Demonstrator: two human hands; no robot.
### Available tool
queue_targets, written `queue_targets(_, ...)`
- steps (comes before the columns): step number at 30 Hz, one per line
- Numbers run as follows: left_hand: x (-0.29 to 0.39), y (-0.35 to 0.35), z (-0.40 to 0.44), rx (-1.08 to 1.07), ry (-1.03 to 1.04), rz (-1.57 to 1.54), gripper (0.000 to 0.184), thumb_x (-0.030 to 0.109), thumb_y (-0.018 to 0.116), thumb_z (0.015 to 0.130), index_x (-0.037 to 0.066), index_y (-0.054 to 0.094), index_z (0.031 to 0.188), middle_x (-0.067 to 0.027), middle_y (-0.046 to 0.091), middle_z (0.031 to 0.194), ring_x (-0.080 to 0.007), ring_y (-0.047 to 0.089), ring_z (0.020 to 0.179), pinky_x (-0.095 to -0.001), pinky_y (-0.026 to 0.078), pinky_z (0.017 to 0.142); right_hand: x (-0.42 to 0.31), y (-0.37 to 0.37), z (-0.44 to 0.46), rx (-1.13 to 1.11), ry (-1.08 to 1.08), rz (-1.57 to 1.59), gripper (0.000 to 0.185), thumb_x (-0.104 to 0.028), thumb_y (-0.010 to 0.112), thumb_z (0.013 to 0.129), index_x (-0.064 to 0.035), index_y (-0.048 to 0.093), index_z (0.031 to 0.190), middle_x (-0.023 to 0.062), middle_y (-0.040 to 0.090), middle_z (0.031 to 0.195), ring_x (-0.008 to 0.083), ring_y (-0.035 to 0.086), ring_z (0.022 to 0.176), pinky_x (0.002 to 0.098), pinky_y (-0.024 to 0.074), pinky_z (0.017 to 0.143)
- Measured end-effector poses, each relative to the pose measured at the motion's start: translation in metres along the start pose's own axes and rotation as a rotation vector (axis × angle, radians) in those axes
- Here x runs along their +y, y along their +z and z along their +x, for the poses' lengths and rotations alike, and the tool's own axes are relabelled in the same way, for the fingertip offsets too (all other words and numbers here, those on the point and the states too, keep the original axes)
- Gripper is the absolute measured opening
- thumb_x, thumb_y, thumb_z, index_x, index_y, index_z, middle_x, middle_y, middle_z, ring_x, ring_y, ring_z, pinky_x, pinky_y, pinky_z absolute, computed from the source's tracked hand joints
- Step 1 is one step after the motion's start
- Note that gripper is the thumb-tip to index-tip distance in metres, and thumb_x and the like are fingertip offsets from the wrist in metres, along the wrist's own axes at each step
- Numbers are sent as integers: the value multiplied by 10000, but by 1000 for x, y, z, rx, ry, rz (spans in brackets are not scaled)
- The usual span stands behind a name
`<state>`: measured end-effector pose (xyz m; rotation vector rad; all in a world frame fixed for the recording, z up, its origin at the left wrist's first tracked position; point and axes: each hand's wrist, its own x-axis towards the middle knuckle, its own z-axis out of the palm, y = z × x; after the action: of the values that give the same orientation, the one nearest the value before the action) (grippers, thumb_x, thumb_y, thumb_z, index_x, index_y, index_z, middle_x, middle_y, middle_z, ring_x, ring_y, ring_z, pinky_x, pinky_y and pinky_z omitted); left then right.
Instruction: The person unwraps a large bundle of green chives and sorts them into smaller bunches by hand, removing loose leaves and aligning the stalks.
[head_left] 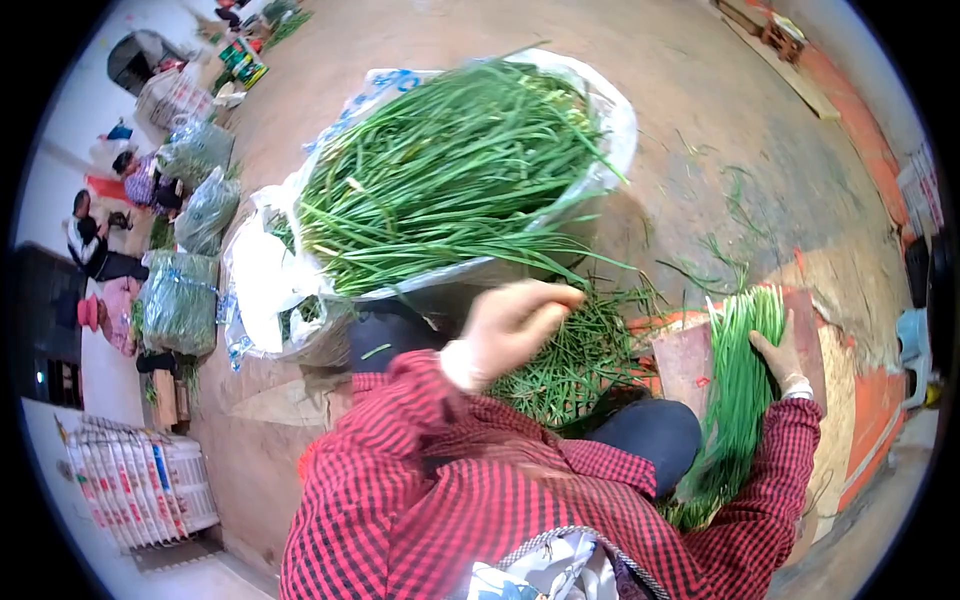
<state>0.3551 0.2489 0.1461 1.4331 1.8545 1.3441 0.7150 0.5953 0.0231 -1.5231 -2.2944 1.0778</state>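
My left hand (515, 332), in a pale glove and blurred by motion, is over my lap near the front of a big heap of garlic chives (450, 180). Its fingers are curled together, and I cannot make out whether anything is in them. On the right, my right hand (782, 358) presses around the side of a bunch of garlic chives (742, 370), thumb across the green stems. The bunch lies with its white ends pointing away from me, on a reddish-brown board (680, 362).
A white plastic sack (618, 110) surrounds the heap. Loose trimmings (575, 370) lie between my knees. Wrapped bales (180, 305) and two seated people (92, 240) are at left. A stack of white crates (140, 485) stands lower left, a pale blue stool (912, 340) at right.
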Motion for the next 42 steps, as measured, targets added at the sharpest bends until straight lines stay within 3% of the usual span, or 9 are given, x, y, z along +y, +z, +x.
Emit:
queue_targets(6, -37, -153, -55, 761, 138, 385, 221, -35, 587, 872, 19, 658, 1074, -97, 673, 1068, -196, 627, 1018, -305, 483, 902, -146, 41, 4, 297, -521, -212, 820, -224, 752, 779, 21, 332, 1439, 238, 471, 1381, 357, 443, 1299, 394, 332, 1101)
queue_targets(12, -117, -259, -59, 809, -235, 668, 624, 446, 505, 967, 21, 421, 1416, -213, 402, 1460, -338, 319, 1390, -415, 223, 1148, -387, 126, -57, 56, -1106, -157, 710, -173, 737, 762, -5, 434, 1381, 215, 504, 1350, 356, 454, 1293, 413, 360, 1090)
queue_targets(15, -181, -292, -75, 1001, -373, 426, 678, 500, 489, 969, -7, 416, 1413, -234, 420, 1443, -333, 365, 1365, -383, 270, 1129, -465, 175, -76, -36, -1334, -280, 748, -235, 743, 749, 8, 426, 1382, 219, 490, 1360, 366, 426, 1313, 429, 322, 1119)
queue_targets(17, -173, -284, -86, 942, -326, -112, 624, 434, 521, 972, -20, 438, 1392, -209, 486, 1389, -288, 449, 1295, -353, 332, 1090, -500, 212, -80, -108, -1350, -383, 856, -371, 733, 751, 34, 368, 1411, 250, 415, 1422, 376, 348, 1370, 428, 256, 1160)
queue_targets(23, -178, -248, -107, 964, -122, -332, 579, -49, 541, 849, -20, 404, 1411, -130, 482, 1390, -229, 474, 1260, -323, 332, 1095, -566, 300, -87, -241, -1386, -636, 1038, -490, 746, 702, 2, 260, 1476, 241, 320, 1498, 354, 276, 1419, 426, 192, 1184)
queue_targets(31, -188, -247, -106, 909, -169, -114, 693, -120, 453, 721, -13, 402, 1405, -133, 481, 1374, -236, 460, 1283, -322, 322, 1104, -599, 334, -118, -272, -1172, -935, 873, -240, 768, 679, -84, 364, 1438, 159, 491, 1312, 298, 540, 1132, 420, 440, 917)
queue_targets(35, -186, -241, -104, 941, -165, -142, 691, -110, 464, 739, 19, 399, 1414, -165, 493, 1375, -266, 459, 1304, -328, 335, 1102, -569, 360, -123, 275, -1468, -923, 702, -187, 754, 695, -123, 461, 1329, 139, 520, 1227, 282, 558, 1065, 415, 455, 857)
queue_targets(37, -186, -240, -105, 938, -179, -1, 691, -97, 483, 753, 24, 383, 1426, -172, 494, 1373, -278, 465, 1296, -334, 341, 1099, -579, 349, -115, -105, -1361, -848, 619, -207, 774, 671, -121, 501, 1219, 130, 530, 1204, 293, 564, 1074, 415, 471, 874)
queue_targets(42, -181, -241, -117, 938, -137, -98, 741, -134, 510, 749, 8, 334, 1454, -178, 445, 1419, -279, 431, 1325, -348, 309, 1121, -577, 317, -94, -225, -1161, -403, 559, -223, 708, 684, -88, 572, 1209, 116, 564, 1259, 287, 587, 1126, 387, 514, 897)
